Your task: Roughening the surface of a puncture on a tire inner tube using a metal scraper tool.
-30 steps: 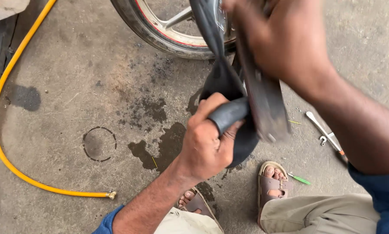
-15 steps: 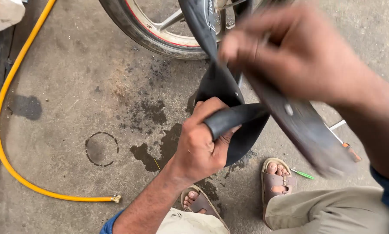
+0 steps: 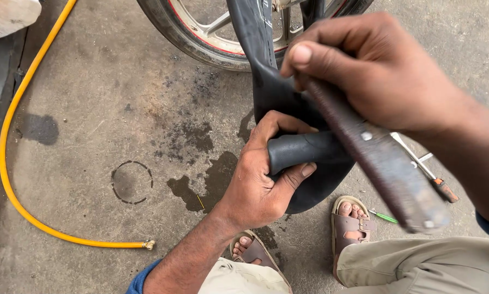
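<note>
A person's left hand [image 3: 260,179] grips a fold of black inner tube [image 3: 304,152], fingers wrapped around it, above the stained concrete floor [image 3: 119,109] beside a wheel [image 3: 201,38]. The right hand [image 3: 380,71], fingers closed on a flat rasp-like tool [image 3: 386,169], has swung that tool down across the tube over the past second, bringing its face against the rubber. A yellow hose [image 3: 15,179] curls nearby; a screwdriver [image 3: 424,169] lies by the sandalled foot [image 3: 353,223].

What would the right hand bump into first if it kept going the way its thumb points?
Probably the black inner tube: the right hand points down-left, holding a flat rasp-like tool just above it, where the left hand grips. Depth is unclear.
</note>
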